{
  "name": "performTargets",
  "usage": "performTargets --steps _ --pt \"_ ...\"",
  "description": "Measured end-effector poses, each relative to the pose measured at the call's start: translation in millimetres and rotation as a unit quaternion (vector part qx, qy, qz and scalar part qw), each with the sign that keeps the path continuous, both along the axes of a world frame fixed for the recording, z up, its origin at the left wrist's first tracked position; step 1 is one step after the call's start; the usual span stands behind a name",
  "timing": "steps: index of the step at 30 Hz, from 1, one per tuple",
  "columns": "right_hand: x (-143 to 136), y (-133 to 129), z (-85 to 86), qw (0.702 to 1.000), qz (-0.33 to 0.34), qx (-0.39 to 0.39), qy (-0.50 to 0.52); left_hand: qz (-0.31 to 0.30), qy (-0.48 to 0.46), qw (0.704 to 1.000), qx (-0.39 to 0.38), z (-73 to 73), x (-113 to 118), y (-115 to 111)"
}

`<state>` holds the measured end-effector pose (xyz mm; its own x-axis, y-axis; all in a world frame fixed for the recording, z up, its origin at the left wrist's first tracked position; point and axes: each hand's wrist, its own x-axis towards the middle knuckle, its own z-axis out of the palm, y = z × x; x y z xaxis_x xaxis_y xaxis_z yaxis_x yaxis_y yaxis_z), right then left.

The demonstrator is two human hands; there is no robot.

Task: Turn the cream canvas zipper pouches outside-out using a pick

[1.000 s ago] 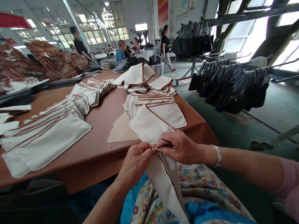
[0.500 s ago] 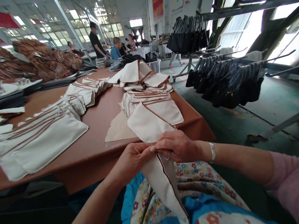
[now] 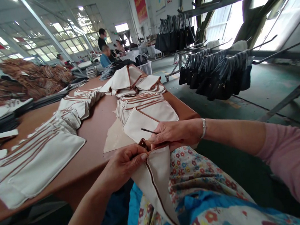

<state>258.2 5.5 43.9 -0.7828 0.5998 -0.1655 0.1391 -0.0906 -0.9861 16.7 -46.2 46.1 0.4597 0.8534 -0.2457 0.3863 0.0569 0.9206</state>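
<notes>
A cream canvas pouch (image 3: 158, 181) with brown zipper trim hangs over my lap at the table's near edge. My left hand (image 3: 125, 163) pinches its top corner by the zipper end. My right hand (image 3: 175, 133) grips the same pouch just to the right, with a thin dark tool (image 3: 148, 130) sticking out leftward from its fingers. The two hands nearly touch at the zipper. Just beyond them a stack of like pouches (image 3: 144, 109) lies on the brown table (image 3: 94, 130).
Rows of overlapped cream pouches (image 3: 50, 141) cover the table's left side, with a heap (image 3: 132, 80) farther back. Brown fabric piles (image 3: 33, 76) lie far left. Racks of dark bags (image 3: 214, 76) stand on the right. Several people (image 3: 104, 46) work at the far end.
The view has swung left and the hands sit lower. My right hand has shifted up and right along the pouch, and the dark tool now shows beyond its fingers.
</notes>
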Motion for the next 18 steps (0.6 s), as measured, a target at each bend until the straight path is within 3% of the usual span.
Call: performTargets --steps 6,9,14,18 --pt "-3.7 -2.6 3.2 0.999 0.025 0.017 -0.013 -0.026 0.074 0.995 0.057 13.2 8.6 1.0" --pt "-6.2 -1.1 -1.5 0.995 0.042 0.090 -0.001 -0.033 0.106 0.990 0.086 15.5 11.1 0.1" --pt "-8.1 1.2 -19.3 0.974 0.022 0.225 0.014 -0.010 0.093 0.993 0.069 -1.2 5.0 2.2" --pt "-8.2 1.2 -24.0 0.989 0.009 0.151 -0.001 0.011 0.062 0.998 0.025 -11.5 -0.1 6.5"
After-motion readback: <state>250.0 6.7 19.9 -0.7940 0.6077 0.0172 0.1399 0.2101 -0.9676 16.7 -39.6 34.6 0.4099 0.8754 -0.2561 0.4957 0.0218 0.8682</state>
